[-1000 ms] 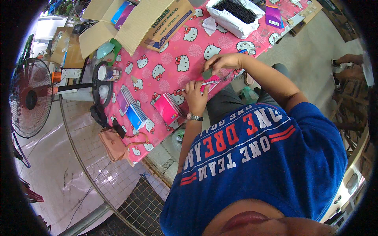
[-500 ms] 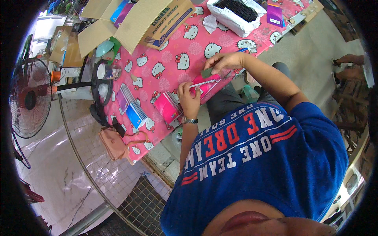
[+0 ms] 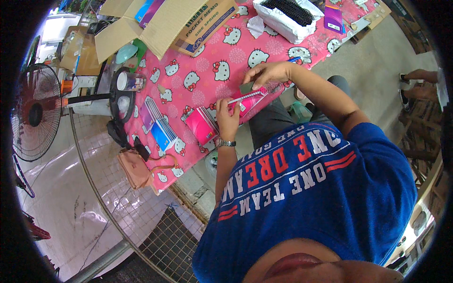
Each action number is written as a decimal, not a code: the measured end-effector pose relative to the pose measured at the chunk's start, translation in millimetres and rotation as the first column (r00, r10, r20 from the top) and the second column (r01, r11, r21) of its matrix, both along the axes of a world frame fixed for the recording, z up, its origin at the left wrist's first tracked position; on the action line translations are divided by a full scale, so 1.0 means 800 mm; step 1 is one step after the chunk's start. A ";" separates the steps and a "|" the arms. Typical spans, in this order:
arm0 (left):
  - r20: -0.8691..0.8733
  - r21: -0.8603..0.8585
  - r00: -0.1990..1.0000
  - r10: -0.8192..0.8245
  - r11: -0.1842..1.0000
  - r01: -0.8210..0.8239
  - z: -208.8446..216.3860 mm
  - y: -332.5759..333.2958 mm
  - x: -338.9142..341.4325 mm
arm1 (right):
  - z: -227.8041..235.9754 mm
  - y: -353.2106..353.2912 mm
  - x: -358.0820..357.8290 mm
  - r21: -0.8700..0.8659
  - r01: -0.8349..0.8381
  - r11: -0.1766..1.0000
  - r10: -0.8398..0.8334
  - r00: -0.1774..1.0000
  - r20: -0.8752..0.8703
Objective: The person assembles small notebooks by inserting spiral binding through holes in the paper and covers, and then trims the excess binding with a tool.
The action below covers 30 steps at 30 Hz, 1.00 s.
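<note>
Your pink worktop covered in a cartoon-cat pattern (image 3: 188, 99) fills the frame's upper middle. At upper left you have the open brown cardboard box (image 3: 188, 24), at far left the round black fan (image 3: 36, 114), and at top, right of centre, the white bag (image 3: 283, 31) of black coils (image 3: 288, 12). Purple-and-blue notebooks (image 3: 159, 126) lie left of centre; stacked bright-pink notebooks (image 3: 202, 126) crowd your left hand (image 3: 228, 114). Its fingers curl onto the left end of the white-edged pink notebook (image 3: 250, 104), mid-frame. Above that, your right hand (image 3: 264, 74) pinches a small dark-green flat piece (image 3: 246, 87).
</note>
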State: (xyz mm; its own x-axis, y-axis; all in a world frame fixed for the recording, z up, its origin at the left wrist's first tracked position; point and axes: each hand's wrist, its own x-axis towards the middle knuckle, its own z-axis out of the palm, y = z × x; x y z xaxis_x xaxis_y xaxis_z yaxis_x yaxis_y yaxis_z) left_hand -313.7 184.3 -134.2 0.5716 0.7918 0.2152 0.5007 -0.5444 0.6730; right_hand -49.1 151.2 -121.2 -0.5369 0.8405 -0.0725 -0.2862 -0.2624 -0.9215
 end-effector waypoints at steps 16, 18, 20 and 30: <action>-0.018 0.038 0.999 -0.043 0.998 0.044 -0.005 0.003 -0.010 | 0.000 0.019 -0.027 0.011 0.003 1.000 -0.004 0.996 0.088; -0.038 0.010 0.999 -0.032 0.999 0.033 -0.006 0.003 -0.009 | 0.001 0.017 -0.028 -0.002 -0.032 0.999 0.032 0.999 0.012; -0.049 -0.047 0.999 -0.021 0.999 0.019 -0.005 0.002 -0.007 | 0.001 0.019 -0.028 0.054 -0.042 0.998 0.034 0.990 0.139; 0.061 -0.175 0.998 0.014 0.985 -0.003 -0.009 0.004 -0.009 | 0.016 0.030 -0.036 0.102 -0.086 0.991 0.054 0.958 0.280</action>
